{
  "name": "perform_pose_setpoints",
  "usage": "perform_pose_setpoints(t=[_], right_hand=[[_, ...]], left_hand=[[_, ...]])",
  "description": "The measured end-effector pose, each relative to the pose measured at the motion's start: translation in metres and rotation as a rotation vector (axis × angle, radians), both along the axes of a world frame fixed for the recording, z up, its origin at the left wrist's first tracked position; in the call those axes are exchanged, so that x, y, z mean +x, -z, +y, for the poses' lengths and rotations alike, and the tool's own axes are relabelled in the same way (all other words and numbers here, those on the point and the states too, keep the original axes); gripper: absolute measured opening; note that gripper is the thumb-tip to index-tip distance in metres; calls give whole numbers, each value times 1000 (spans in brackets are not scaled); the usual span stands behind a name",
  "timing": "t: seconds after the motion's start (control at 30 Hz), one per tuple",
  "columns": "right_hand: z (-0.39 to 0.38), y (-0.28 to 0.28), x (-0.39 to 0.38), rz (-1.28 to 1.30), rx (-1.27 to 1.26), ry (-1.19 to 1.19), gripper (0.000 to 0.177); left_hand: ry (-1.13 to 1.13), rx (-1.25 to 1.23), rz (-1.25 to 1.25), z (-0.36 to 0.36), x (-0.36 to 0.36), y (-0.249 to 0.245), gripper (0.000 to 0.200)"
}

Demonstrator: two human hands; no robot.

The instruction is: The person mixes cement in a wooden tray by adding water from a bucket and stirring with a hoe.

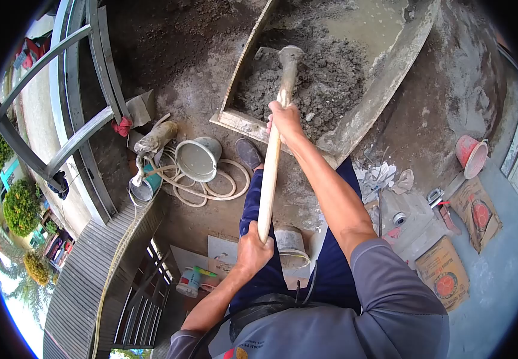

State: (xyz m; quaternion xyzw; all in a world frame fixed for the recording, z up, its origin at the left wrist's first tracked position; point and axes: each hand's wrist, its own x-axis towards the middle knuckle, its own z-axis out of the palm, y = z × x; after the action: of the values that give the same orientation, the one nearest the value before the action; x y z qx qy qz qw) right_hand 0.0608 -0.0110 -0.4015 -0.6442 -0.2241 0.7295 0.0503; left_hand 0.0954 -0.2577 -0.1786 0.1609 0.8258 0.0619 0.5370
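Resting in the mortar mix (331, 84), the hoe (289, 58) blade sits inside the mixing trough (384, 90). Right hand (284, 116) is clamped on the handle (268, 179) above the trough's near rim, and left hand (252, 248) is clamped near its end, spaced apart for leverage. White bucket (198, 158) and coiled hose (223, 188) lie left of the trough, with cement bags (444, 272) to its right.

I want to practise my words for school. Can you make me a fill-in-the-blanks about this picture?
1. The left hand and right hand both hold one long wooden ____.
2. The hand nearer the cement is the ____ one.
3. A hose lies coiled by a white ____.
Missing words: handle, right, bucket.
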Motion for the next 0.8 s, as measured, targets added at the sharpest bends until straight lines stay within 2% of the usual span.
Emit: perform_pose_setpoints(t=[0.03,0.17,0.23,0.3,0.37,0.43,0.5,0.53,0.6,0.67,0.73,0.8], right_hand=[[5,-17,13,27,12,48,33],[99,-92,37,-55,273,-44,35],[157,-97,42,-93,391,-10,36],[198,-80,43,-99,415,-26,38],[189,-46,43,-210,326,-67,36],[123,4,44,-231,195,-3,28],[51,48,39,-218,77,-18,32],[28,38,29,-237,84,-31,32],[1,-6,17,-167,132,-89,31],[-8,-38,22,-105,142,-47,34],[23,-76,25,-63,204,-3,36],[77,-117,37,-83,268,-31,39]], left_hand=[[39,-20,-21,-1,6,-11,32],[51,263,-51,34,23,3,35],[59,303,-95,93,6,4,30],[86,334,-78,134,-6,11,31],[60,314,-84,133,-11,20,31],[15,209,-97,93,-14,25,30],[10,107,-80,48,-21,17,29],[-72,159,-62,24,-20,13,25],[-97,111,-43,-1,-19,-13,24],[-77,74,-67,-16,-3,-31,25],[-32,101,-52,-14,6,-33,26],[-43,215,-89,22,17,-27,28]])
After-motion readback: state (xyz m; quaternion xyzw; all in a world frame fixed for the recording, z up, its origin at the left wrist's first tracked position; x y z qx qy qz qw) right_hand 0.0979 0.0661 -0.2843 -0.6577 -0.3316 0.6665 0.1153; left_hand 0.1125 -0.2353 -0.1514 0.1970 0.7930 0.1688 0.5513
